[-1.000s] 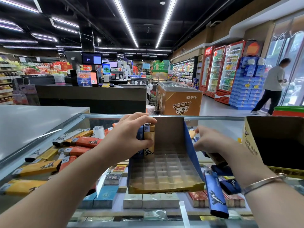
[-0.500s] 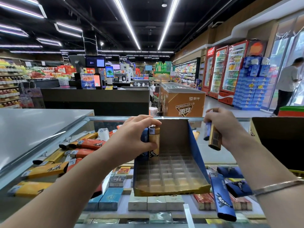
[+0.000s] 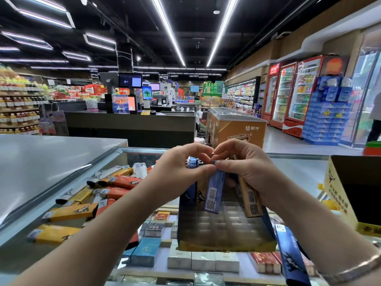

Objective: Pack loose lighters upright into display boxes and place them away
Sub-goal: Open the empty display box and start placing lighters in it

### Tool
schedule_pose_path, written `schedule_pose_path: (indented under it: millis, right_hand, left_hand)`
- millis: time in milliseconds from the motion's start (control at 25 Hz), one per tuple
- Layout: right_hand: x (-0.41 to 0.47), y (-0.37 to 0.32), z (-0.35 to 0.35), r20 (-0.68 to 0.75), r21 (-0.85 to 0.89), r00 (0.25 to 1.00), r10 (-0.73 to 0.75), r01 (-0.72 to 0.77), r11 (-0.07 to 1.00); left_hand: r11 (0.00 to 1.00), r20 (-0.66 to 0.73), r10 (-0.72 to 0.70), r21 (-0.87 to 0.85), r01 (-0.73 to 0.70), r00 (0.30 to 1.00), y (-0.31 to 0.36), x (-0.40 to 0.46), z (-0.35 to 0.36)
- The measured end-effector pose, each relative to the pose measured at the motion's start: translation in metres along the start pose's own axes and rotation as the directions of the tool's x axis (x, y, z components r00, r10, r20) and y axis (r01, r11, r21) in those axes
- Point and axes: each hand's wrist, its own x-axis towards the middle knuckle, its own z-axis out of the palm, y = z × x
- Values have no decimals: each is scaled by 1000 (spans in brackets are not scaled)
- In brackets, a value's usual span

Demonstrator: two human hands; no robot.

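the hands hide the display box (image 3: 224,230) back row. left hand (image 3: 179,172) and right hand (image 3: 245,168) pinch a blue lighter (image 3: 214,190) above it; right also grips a gold lighter (image 3: 250,201).

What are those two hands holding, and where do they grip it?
Both pinch the top end of a blue lighter: left hand and right hand. The right hand also holds a yellow lighter by its upper part.

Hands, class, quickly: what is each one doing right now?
Left hand: pinches the top of the blue lighter.
Right hand: holds the tan lighter and pinches the blue one too.
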Motion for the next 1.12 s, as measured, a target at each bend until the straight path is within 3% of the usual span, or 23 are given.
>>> schedule_pose_path:
  millis: [280,440,640,920,1040,1120]
  right_hand:
    - [2,3,2,10,-10,988,-156,156,988]
    - [3,3,-2,-35,-15,995,-90,90,996]
    - [0,3,2,65,-89,998,-19,25,996]
    - [2,5,-3,-30,-155,999,-13,8,988]
    - [3,7,-5,-102,-161,995,-1,-15,987]
    - [4,8,-6,-113,-168,994,11,-30,985]
  left_hand:
    - [987,-10,-30,-155,28,999,1,0,-4]
    - [996,-52,3,-88,-7,999,6,-1,-5]
    - [996,-31,30,-87,-32,999,10,-2,-8]
    - [989,12,50,-143,-48,999,13,-2,-12]
    - [997,-55,75,2,-75,996,9,-1,-15]
    - [977,-17,122,178,-117,992,8,-2,-16]
